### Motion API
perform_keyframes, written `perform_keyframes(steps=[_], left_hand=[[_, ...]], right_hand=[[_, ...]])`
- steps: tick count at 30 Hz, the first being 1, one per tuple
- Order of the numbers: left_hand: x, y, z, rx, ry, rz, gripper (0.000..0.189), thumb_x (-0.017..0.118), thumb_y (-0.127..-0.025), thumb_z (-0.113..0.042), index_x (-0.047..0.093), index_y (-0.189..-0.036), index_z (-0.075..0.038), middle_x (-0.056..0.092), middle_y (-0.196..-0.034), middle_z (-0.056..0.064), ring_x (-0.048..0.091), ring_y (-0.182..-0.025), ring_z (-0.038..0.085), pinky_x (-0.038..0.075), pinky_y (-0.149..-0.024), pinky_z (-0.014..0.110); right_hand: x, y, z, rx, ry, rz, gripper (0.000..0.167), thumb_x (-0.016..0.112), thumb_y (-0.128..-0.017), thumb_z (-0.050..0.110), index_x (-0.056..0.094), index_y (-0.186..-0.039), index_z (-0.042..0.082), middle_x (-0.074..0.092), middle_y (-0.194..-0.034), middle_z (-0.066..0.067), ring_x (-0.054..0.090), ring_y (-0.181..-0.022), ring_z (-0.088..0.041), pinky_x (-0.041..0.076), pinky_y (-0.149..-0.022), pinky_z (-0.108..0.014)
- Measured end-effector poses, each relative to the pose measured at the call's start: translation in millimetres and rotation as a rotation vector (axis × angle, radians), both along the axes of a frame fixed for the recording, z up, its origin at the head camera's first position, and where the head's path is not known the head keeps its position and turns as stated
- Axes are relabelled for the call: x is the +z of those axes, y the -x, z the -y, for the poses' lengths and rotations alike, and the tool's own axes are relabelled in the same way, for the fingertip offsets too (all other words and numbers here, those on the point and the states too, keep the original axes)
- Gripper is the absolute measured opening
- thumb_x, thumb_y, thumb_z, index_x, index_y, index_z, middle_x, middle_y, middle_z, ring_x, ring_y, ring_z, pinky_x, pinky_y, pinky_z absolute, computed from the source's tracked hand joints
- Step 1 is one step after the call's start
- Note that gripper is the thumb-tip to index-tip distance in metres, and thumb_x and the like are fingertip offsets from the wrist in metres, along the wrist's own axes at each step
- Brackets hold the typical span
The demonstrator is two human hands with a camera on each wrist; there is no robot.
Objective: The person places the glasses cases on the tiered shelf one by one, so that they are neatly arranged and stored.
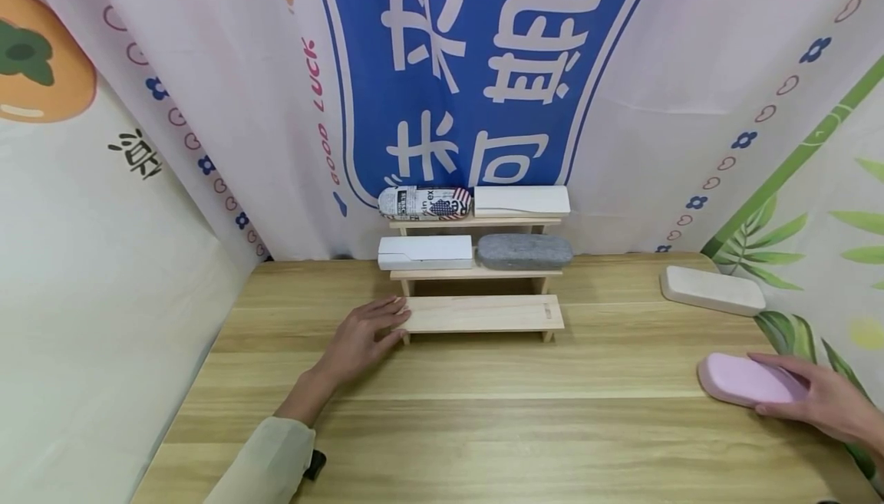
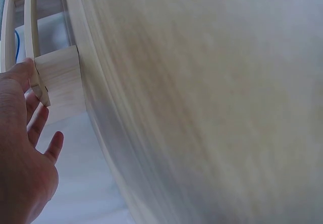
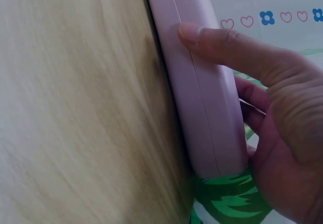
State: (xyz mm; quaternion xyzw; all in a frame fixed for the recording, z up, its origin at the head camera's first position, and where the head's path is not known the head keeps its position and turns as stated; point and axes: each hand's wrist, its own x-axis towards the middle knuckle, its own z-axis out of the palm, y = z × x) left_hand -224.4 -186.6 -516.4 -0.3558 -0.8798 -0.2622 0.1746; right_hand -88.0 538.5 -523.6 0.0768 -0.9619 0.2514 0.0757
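Observation:
On the table stands a three-tier wooden display stand (image 1: 483,314). My left hand (image 1: 366,331) holds the left end of its lowest step, fingers at the edge of the board (image 2: 43,90). Out at the right, my right hand (image 1: 825,396) grips a pink glasses case (image 1: 749,380) by its near end. In the right wrist view the thumb presses the seam side of the pink case (image 3: 202,88), and the other fingers are partly hidden behind it. The case lies close over the tabletop.
A newspaper-print glasses case (image 1: 424,203) and a cream case (image 1: 521,201) sit on the top step. Below them are a white case (image 1: 424,252) and a grey felt case (image 1: 525,251). A beige case (image 1: 713,291) lies at the table's back right. Printed curtains (image 1: 621,105) hang around the table.

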Motion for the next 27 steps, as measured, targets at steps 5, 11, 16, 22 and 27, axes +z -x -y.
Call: perform_keyframes(steps=[5,11,16,22,27], left_hand=[[-0.9,0.3,0.6,-0.004,-0.007,-0.025,0.035,0.083,-0.092,-0.012,0.077,-0.125,-0.002,0.069,-0.138,0.017,0.065,-0.13,0.039,0.053,-0.109,0.056],[1.7,-1.0,0.9,0.009,0.017,-0.004,0.035,0.082,-0.094,-0.015,0.076,-0.126,-0.004,0.068,-0.14,0.015,0.064,-0.132,0.037,0.052,-0.111,0.057],[5.4,-1.8,1.1,0.009,0.032,0.016,0.035,0.081,-0.095,-0.018,0.076,-0.127,-0.005,0.067,-0.142,0.014,0.063,-0.133,0.037,0.051,-0.112,0.057],[7.1,-2.2,1.2,0.018,0.041,0.031,0.035,0.081,-0.095,-0.019,0.076,-0.128,-0.007,0.067,-0.142,0.012,0.063,-0.134,0.036,0.051,-0.112,0.058],[5.8,-1.6,1.7,0.024,0.063,0.024,0.035,0.081,-0.096,-0.02,0.076,-0.129,-0.007,0.066,-0.143,0.011,0.063,-0.134,0.035,0.05,-0.112,0.059]], right_hand=[[1.1,0.9,1.3,-0.001,-0.004,-0.018,0.074,0.103,-0.064,0.026,0.072,-0.127,0.004,0.034,-0.117,0.051,0.024,-0.108,0.03,0.015,-0.084,0.007],[1.8,1.4,1.6,-0.001,-0.003,-0.023,0.072,0.104,-0.063,0.025,0.073,-0.125,0.006,0.04,-0.117,0.048,0.025,-0.108,0.031,0.019,-0.082,0.005],[4.4,2.5,3.3,-0.02,-0.037,0.0,0.072,0.103,-0.064,0.028,0.073,-0.125,0.004,0.074,-0.121,-0.01,0.026,-0.106,0.03,0.021,-0.079,0.002],[6.9,3.0,8.2,-0.02,-0.044,0.011,0.071,0.103,-0.065,0.029,0.073,-0.124,0.004,0.074,-0.12,-0.02,0.028,-0.105,0.028,0.024,-0.077,-0.001],[7.4,5.3,11.4,-0.012,-0.024,-0.002,0.07,0.103,-0.066,0.028,0.073,-0.126,0.008,0.068,-0.115,0.01,0.032,-0.106,0.027,0.025,-0.078,0.0]])
